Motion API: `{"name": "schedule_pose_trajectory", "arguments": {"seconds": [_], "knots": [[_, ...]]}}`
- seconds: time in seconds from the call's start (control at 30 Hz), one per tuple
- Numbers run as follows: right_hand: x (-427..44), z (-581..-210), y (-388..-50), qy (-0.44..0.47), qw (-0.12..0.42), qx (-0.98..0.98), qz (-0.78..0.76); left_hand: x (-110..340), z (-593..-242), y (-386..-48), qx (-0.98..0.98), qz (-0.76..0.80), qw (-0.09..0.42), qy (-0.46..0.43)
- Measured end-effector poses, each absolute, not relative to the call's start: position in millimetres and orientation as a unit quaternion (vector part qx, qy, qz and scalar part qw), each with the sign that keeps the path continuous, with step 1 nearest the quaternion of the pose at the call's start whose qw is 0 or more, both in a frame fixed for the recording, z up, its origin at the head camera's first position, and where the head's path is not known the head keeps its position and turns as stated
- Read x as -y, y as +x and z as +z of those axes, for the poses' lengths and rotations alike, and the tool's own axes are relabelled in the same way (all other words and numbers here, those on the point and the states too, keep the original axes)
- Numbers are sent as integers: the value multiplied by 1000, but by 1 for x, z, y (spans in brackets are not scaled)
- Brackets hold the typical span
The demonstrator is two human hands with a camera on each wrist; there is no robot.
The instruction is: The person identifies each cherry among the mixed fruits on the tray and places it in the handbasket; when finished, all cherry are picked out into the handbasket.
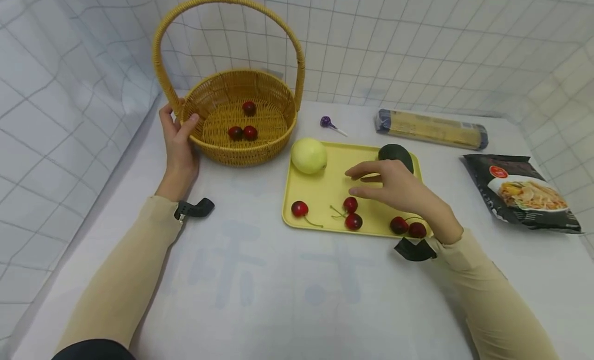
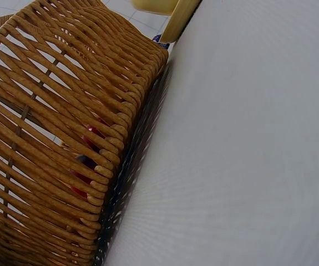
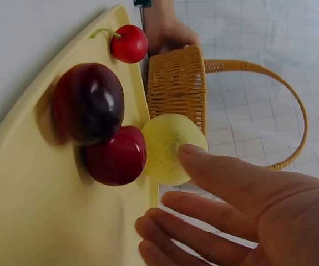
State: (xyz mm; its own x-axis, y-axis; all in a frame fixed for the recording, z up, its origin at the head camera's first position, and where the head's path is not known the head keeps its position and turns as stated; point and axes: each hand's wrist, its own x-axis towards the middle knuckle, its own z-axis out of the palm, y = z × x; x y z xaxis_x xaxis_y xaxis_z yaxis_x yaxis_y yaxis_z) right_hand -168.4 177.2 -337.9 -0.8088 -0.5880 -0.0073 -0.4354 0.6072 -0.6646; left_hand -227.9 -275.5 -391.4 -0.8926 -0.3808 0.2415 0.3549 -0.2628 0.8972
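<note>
In the head view my left hand (image 1: 180,143) grips the left rim of a wicker basket (image 1: 246,154), thumb over the edge near the handle's base. Three dark red cherries (image 1: 249,108) lie inside the basket. My right hand (image 1: 390,184) hovers over a yellow tray (image 1: 334,190), its fingers loosely bent and holding nothing. Below its thumb is a pair of cherries (image 1: 353,222). A single cherry (image 1: 299,209) with a stem lies to the left, another pair of cherries (image 1: 399,225) near the right corner. A pale yellow-green round fruit (image 1: 308,156) sits at the tray's far left.
A dark green rounded object (image 1: 396,156), partly hidden by my right hand, sits at the tray's far right. Behind the tray lie a purple lollipop (image 1: 326,121) and a long yellowish packet (image 1: 431,129). A black food packet (image 1: 524,192) is at the right.
</note>
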Motion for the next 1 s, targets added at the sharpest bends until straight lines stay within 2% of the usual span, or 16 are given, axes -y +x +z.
{"name": "schedule_pose_trajectory", "arguments": {"seconds": [0.23,0.4,0.73,1.0], "knots": [[-184,-346,-171,-310,172,-872,-337,276,-391,-228,566,-793,226,10],[-181,-350,-172,-322,193,-867,-326,276,-390,-227,563,-795,226,13],[-173,-362,-169,-323,151,-870,-342,276,-391,-228,564,-794,228,10],[-167,-365,-167,-329,140,-867,-347,276,-392,-228,567,-791,232,11]]}}
